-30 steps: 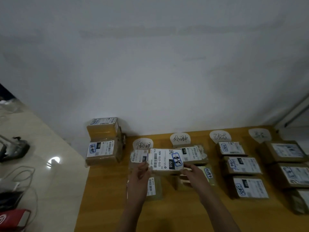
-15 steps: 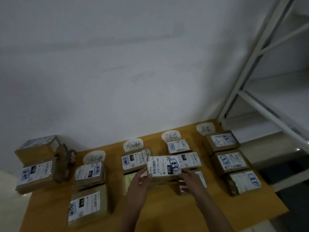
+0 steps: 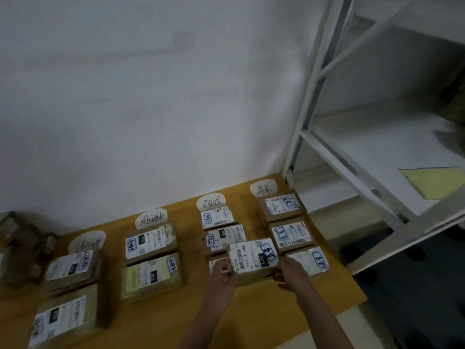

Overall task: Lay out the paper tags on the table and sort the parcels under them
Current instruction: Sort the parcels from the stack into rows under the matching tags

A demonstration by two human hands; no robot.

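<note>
I hold a small brown parcel (image 3: 253, 258) with a white label reading 070 above the wooden table (image 3: 251, 323). My left hand (image 3: 222, 278) grips its left end and my right hand (image 3: 292, 273) grips its right end. The parcel hangs between the third and fourth columns, over a partly hidden parcel. Several white paper tags lie along the wall: one at far left (image 3: 86, 241), the second tag (image 3: 151, 218), the third tag (image 3: 211, 202) and the fourth tag (image 3: 263, 188). Labelled parcels sit in columns under each tag.
A stack of brown parcels (image 3: 22, 248) stands at the table's far left. A white metal shelf rack (image 3: 352, 172) rises on the right beside the table, with a yellow sheet (image 3: 432, 180) on one shelf. The white wall runs behind the tags.
Both hands have carried the held parcel to the right, from near the second column to between the third and fourth. The view has swung right, bringing in the shelf rack.
</note>
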